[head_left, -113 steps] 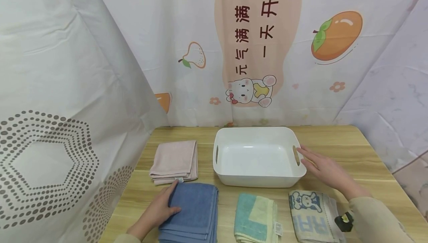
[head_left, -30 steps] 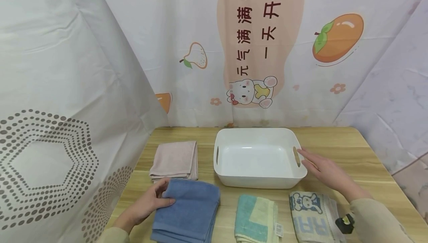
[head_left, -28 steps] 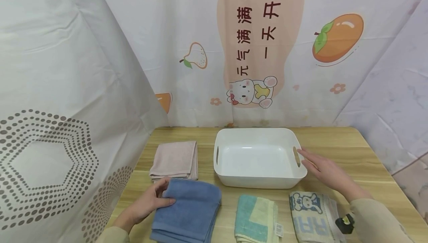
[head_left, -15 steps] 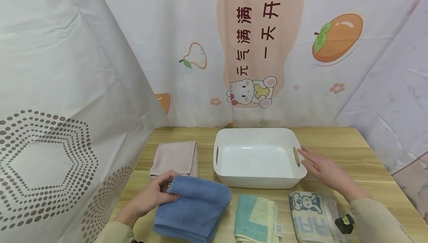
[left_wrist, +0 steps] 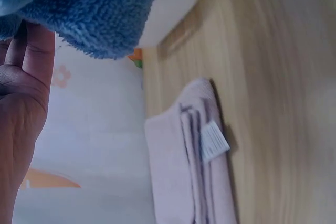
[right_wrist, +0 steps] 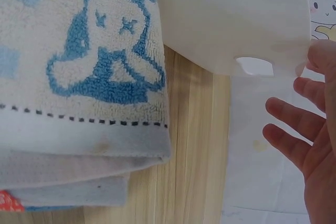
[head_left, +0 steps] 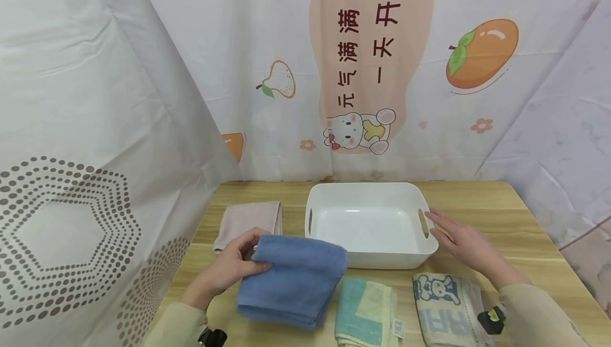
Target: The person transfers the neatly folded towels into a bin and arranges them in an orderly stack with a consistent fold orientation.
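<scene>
A folded blue towel (head_left: 293,278) hangs from my left hand (head_left: 231,265), whose thumb and fingers pinch its left edge. In the left wrist view the fluffy blue towel (left_wrist: 105,11) is above the wooden table. Its right corner overlaps the near left corner of a white plastic bin (head_left: 372,230) in the head view. My right hand (head_left: 470,246) has its fingers extended, the fingertips at the bin's right rim beside the handle slot. In the right wrist view the right hand (right_wrist: 310,129) shows spread fingers, with the bin (right_wrist: 236,19) near the thumb.
A folded pink towel (head_left: 245,222) lies at the left back of the table (head_left: 496,204). In front of the bin are a green-and-yellow folded towel (head_left: 365,310) and a bear-patterned folded towel (head_left: 441,304). Printed curtains (head_left: 277,135) hang behind.
My left hand has lifted the blue towel off its place near the front left and carried it right and toward the bin. The right hand stays at the bin's rim.
</scene>
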A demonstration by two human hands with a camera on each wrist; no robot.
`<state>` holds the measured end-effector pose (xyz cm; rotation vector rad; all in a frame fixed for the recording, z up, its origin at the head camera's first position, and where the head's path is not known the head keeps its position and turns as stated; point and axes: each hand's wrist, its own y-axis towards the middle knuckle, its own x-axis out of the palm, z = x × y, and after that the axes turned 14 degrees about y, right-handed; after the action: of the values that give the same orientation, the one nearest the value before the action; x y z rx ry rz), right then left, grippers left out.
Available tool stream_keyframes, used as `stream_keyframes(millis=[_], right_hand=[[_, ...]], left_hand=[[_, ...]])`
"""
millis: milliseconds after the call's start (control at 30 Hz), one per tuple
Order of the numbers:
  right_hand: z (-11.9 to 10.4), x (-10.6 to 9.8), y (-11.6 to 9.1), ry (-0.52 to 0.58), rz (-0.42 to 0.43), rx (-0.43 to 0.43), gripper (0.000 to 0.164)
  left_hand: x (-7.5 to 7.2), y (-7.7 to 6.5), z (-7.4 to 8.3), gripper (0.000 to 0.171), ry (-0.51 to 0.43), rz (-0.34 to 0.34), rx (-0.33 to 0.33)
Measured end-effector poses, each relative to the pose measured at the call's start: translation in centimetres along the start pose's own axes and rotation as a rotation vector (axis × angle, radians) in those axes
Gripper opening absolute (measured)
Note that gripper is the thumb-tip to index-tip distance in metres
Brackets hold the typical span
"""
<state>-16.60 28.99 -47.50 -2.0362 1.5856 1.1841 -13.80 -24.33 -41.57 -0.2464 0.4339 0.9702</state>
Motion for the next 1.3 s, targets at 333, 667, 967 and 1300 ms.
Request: stream_keyframes(millis=[333,667,967,1300], right_hand=[[-0.4,0.0,0.1,-0.015,0.033,-0.046,0.048],[-2.0,0.2,0.7,-0.042,0.065,-0.119,0.051],[-3.9,0.5,1.4,-0.066,0.079,-0.174,0.057],[-6.9,0.7,2.3,0.006,0.018,-0.190,0.070]], left_hand=[[0.6,1.8,1.6,0.046,0.037,0.099,-0.004],[1.3,3.4,2.5,0.047,0.051,0.178,0.038],[1.9,4.6,3.0,0.046,0.019,0.208,0.075],[3.1,6.0,3.3,0.047,0.005,0.250,0.095]])
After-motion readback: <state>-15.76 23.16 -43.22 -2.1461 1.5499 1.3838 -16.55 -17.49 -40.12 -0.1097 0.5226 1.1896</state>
